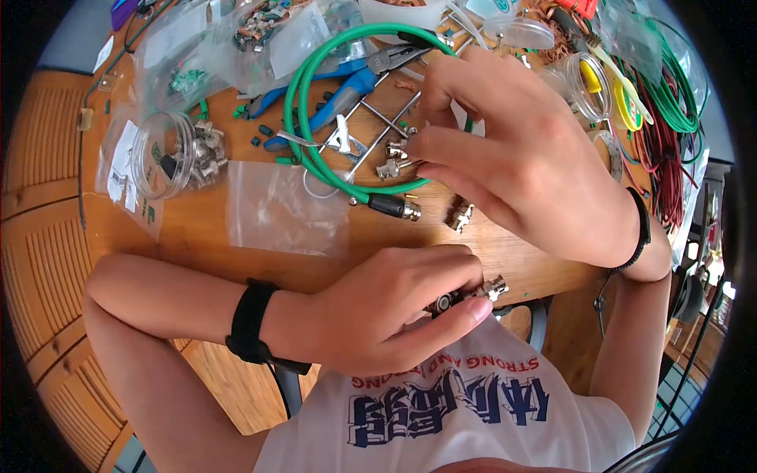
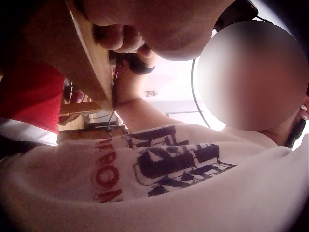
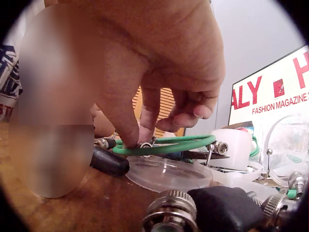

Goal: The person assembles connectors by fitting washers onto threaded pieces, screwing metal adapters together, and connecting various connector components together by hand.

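Note:
My left hand (image 1: 394, 307) is in front of the shirt at the table's front edge, fingers curled around several metal BNC connectors (image 1: 494, 287). One connector sticks out past the thumb; the rest are partly hidden in the palm. My right hand (image 1: 512, 158) reaches down over the table inside the loop of a green coaxial cable (image 1: 293, 102). Its thumb and forefinger pinch at a silver BNC connector (image 1: 392, 168), which the fingertips partly cover. Closer to me lie the cable's black-booted plug (image 1: 394, 206) and another loose connector (image 1: 460, 215).
Blue-handled pliers (image 1: 339, 98) lie behind the loop. At left stand a clear jar of connectors (image 1: 165, 154) and a flat plastic bag (image 1: 288, 209). Bags of parts (image 1: 268, 39) fill the back. A jar (image 1: 587, 83) and coiled green wire (image 1: 674, 102) sit at right.

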`<action>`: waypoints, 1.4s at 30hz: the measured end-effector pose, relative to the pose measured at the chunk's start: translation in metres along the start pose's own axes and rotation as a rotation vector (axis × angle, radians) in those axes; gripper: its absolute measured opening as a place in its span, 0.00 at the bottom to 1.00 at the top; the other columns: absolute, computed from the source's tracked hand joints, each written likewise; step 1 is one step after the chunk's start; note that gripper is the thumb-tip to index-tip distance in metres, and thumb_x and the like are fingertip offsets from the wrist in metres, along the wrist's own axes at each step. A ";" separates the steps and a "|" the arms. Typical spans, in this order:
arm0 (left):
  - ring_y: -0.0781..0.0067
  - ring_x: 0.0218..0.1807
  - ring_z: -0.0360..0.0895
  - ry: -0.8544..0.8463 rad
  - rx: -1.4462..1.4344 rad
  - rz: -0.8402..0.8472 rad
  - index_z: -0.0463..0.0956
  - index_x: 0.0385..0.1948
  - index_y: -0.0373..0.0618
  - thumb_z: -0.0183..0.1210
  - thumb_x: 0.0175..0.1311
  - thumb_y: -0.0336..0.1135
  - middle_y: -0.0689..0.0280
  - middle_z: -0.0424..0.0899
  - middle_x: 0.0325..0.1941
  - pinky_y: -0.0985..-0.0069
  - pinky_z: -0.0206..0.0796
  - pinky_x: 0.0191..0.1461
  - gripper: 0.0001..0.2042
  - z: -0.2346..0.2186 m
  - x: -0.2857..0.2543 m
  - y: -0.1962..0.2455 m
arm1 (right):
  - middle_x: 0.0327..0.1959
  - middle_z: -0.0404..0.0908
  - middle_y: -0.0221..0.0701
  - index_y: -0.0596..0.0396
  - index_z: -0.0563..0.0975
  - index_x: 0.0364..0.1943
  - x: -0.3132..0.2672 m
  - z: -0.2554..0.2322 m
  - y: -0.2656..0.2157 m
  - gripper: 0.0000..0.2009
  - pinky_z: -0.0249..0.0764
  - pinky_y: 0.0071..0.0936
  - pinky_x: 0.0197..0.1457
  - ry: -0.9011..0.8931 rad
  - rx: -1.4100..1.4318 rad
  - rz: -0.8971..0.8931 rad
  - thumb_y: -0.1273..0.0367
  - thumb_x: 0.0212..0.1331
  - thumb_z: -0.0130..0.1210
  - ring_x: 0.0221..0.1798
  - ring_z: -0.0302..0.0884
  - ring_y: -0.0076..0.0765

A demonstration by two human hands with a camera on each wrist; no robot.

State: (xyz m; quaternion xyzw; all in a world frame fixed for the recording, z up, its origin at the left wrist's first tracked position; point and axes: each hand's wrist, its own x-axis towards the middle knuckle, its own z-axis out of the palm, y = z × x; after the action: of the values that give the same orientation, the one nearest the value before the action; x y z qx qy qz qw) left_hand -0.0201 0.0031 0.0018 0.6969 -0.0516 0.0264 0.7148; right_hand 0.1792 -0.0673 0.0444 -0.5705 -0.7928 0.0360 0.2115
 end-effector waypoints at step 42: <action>0.73 0.25 0.64 0.028 0.118 -0.034 0.72 0.34 0.37 0.54 0.75 0.33 0.62 0.69 0.26 0.72 0.55 0.28 0.09 0.006 0.011 0.002 | 0.42 0.72 0.37 0.56 0.78 0.44 -0.007 -0.004 0.011 0.12 0.69 0.46 0.51 -0.084 0.029 0.043 0.77 0.55 0.63 0.47 0.74 0.52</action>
State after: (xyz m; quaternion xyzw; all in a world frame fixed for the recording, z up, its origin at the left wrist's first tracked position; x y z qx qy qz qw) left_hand -0.0098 -0.0035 0.0047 0.7382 -0.0281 0.0270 0.6734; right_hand 0.1921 -0.0713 0.0429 -0.5824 -0.7878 0.0761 0.1854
